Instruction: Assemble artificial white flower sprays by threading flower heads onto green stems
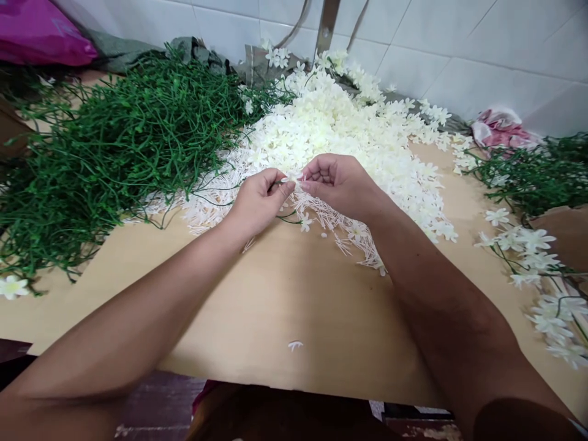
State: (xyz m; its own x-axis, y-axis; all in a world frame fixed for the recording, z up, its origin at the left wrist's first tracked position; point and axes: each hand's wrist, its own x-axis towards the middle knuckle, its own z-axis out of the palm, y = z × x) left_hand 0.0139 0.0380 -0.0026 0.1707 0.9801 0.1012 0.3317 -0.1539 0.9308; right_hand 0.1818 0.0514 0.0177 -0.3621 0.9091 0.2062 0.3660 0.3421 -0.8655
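My left hand (263,197) is closed in a pinch on a green stem, part of which curves out below the fingers to a white flower (305,222). Close against its right side, my right hand (334,184) pinches a white flower (293,177) at the stem's tip. The fingers of both hands nearly meet there. Behind them spreads a large heap of white flowers (321,122), with thin white pieces (211,202) along its front edge. Green stems (151,122) lie piled to the left.
The tan tabletop (275,306) bears a small white piece (295,345) near its front edge. Assembled flowers (535,251) and more green stems (546,174) lie at the right. A tiled wall (441,67) stands behind; a magenta bag (46,37) is at the back left.
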